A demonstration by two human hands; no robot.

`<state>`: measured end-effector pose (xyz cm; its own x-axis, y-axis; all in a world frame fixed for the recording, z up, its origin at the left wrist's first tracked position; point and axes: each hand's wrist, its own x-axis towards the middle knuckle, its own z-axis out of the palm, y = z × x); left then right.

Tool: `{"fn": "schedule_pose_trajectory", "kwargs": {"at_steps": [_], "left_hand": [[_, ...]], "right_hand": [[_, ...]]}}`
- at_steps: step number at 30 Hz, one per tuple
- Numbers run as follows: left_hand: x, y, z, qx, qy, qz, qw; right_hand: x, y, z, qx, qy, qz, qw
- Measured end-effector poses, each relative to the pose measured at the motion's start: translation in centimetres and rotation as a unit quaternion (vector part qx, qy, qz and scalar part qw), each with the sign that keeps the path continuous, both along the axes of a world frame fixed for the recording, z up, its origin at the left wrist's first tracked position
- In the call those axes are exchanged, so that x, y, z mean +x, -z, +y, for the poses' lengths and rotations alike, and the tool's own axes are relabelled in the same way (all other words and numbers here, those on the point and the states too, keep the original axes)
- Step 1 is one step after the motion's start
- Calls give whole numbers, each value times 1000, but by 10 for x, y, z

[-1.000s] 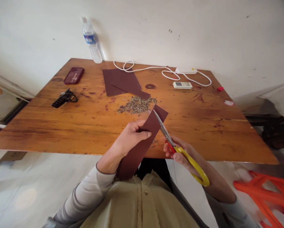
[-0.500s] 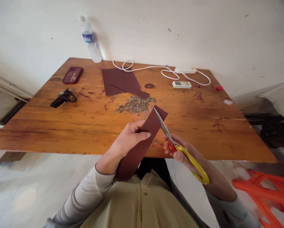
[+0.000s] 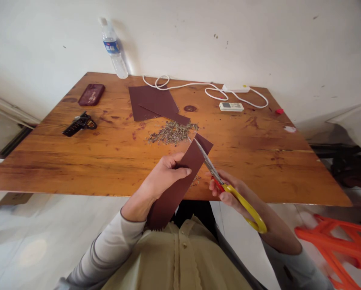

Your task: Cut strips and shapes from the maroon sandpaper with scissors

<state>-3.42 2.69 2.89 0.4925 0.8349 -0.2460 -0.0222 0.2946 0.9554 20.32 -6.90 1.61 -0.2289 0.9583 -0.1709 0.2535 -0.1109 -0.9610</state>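
Note:
A dark brown paper strip (image 3: 180, 183) slants up and away over the table's near edge. My left hand (image 3: 165, 175) is closed on its left side, thumb on top. Small fringe-like cuts show along the strip's lower end. My right hand (image 3: 229, 189) grips scissors (image 3: 243, 207) with one yellow and one red handle. Their blades lie across the strip's upper end; how far apart the blades are is hard to see. Just beyond, a pile of fine shreds (image 3: 173, 133) is spread on the wooden table (image 3: 108, 169).
Behind the shreds are a dark brown sheet (image 3: 147, 100) and a narrower piece (image 3: 168, 114). A bottle (image 3: 114, 52) stands at the wall. A phone (image 3: 91, 94) and black claw clip (image 3: 80, 124) lie left. White cable (image 3: 189, 85) and a remote (image 3: 231, 106) lie at the back; an orange stool (image 3: 334, 237) is right.
The scissor blades have shifted very slightly across the strip's upper end. Both hands keep nearly the same place and hold, and the view has moved a little.

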Motion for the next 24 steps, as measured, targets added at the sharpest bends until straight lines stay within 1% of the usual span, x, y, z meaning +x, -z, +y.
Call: {"fn": "schedule_pose_trajectory", "kwargs": {"at_steps": [1,3,8,11,14,18,21,24], "left_hand": [[0,0,0,-2,0,0,1000],[0,-1,0,-3,0,-2,1000],[0,1,-1,-4,-2,0,1000],[0,2,-1,-10,0,0,1000],[0,1,-1,-10,0,-1,1000],[0,1,-1,-13,0,-8,1000],[0,2,-1,-15,-6,-7,1000],[0,2,-1,-20,-9,-6,1000]], "right_hand": [[0,-1,-1,0,14,-6,1000],[-2,-6,-3,1,6,-9,1000],[-9,-19,-9,23,35,-16,999],[-11,-22,-10,28,36,-15,999],[-9,-18,-7,14,25,-6,1000],[-1,-2,-1,-1,0,13,1000],[3,6,0,-4,7,16,1000],[3,7,-1,-2,12,13,1000]]}}
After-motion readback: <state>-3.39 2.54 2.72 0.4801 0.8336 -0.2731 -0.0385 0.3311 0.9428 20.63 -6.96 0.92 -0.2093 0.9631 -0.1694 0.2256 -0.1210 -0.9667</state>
